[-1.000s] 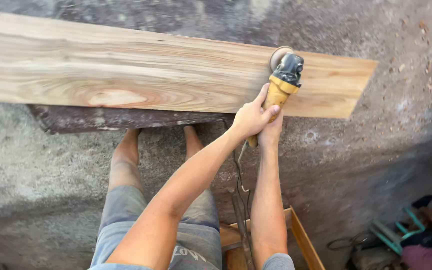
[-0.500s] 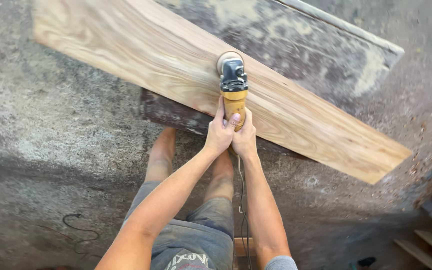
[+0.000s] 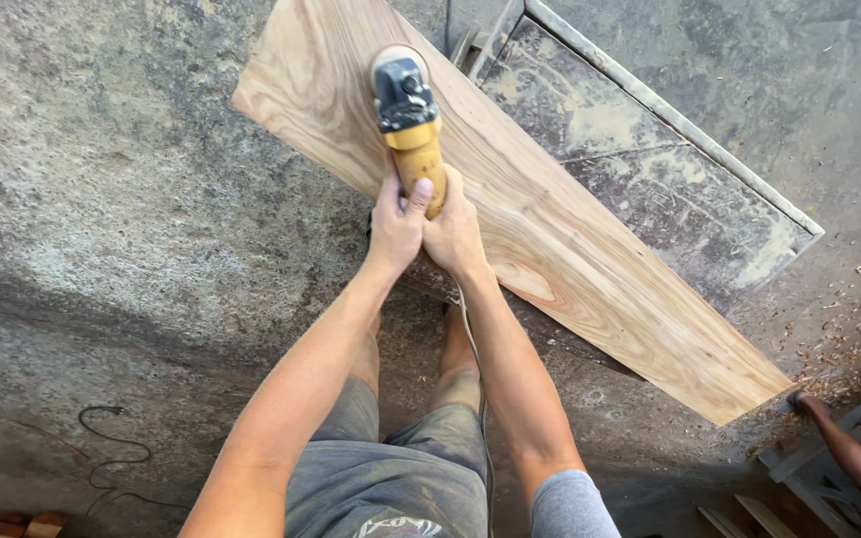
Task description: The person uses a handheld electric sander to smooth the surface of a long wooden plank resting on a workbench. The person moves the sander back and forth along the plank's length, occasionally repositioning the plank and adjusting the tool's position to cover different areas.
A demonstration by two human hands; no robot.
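A long pale wooden plank [image 3: 570,249] runs diagonally from the top middle to the lower right. On it rests a yellow and black handheld sander [image 3: 406,110], its round pad flat on the wood. My left hand [image 3: 396,224] and my right hand [image 3: 455,234] both grip the yellow handle, side by side, just below the black motor head. The cord [image 3: 472,349] hangs down between my forearms.
A dusty framed panel [image 3: 650,169] lies under and behind the plank. Dusty concrete floor [image 3: 132,219] surrounds it, with a black cable [image 3: 112,448] at the lower left and wood shavings [image 3: 859,319] at the right. Another person's leg [image 3: 844,448] is at the lower right corner.
The sander has travelled along the plank away from its right end. My view has turned, so the plank now lies more steeply across the picture.
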